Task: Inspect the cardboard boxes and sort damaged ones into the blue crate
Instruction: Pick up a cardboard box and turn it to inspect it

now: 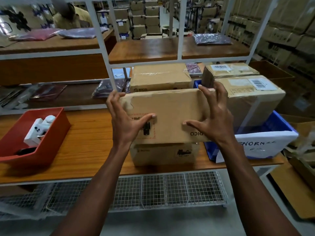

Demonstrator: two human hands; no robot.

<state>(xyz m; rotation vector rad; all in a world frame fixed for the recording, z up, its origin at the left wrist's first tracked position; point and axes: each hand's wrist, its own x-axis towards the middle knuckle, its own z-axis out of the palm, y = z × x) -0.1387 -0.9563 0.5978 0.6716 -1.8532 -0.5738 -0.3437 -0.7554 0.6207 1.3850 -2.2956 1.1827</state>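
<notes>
I hold a flat cardboard box point(170, 113) up in front of me, above the wooden table point(88, 147). My left hand point(124, 121) grips its left end and my right hand point(213, 120) grips its right end, fingers curled over the top edge and thumbs on the near face. Its upper left corner looks torn. Under it sits another cardboard box point(163, 154), and a third point(160, 77) stands behind. The blue crate point(277, 123) at the right, with a handwritten white label point(262, 143), holds two larger boxes point(252, 96).
A red bin point(51, 138) with a white tape dispenser point(39, 128) sits at the table's left. White shelf posts point(102, 48) rise behind, with folded bagged cloth on the shelves. A person point(71, 16) works at the far left. A wire basket point(153, 189) hangs below the table.
</notes>
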